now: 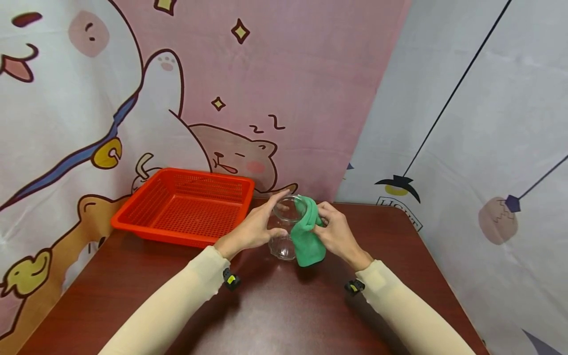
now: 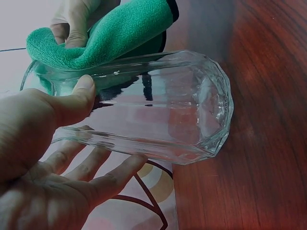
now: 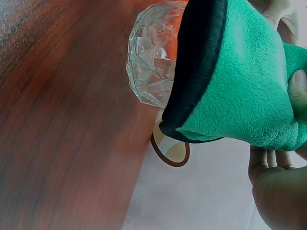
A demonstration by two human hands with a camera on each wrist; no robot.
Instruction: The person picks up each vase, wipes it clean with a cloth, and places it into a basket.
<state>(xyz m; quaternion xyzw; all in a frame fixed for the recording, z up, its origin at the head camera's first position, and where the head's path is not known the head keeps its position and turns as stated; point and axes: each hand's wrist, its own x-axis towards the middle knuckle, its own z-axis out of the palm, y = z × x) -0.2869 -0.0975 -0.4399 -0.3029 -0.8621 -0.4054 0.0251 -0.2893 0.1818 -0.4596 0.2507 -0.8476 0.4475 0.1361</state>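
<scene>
Green cloth [image 1: 307,236], red basket [image 1: 186,207]

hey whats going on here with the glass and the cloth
A person is holding a clear faceted drinking glass tipped on its side above a dark wooden table. The left hand grips the glass near its rim, while the right hand pinches a green cloth draped over the rim and side. An orange plastic basket sits on the table to the left, apart from both hands.

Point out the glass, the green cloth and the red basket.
glass [image 2: 158,115], left wrist view, middle of its clear side wall.
green cloth [image 1: 307,241], head view, hanging lower part.
red basket [image 1: 177,238], head view, near rim.
</scene>
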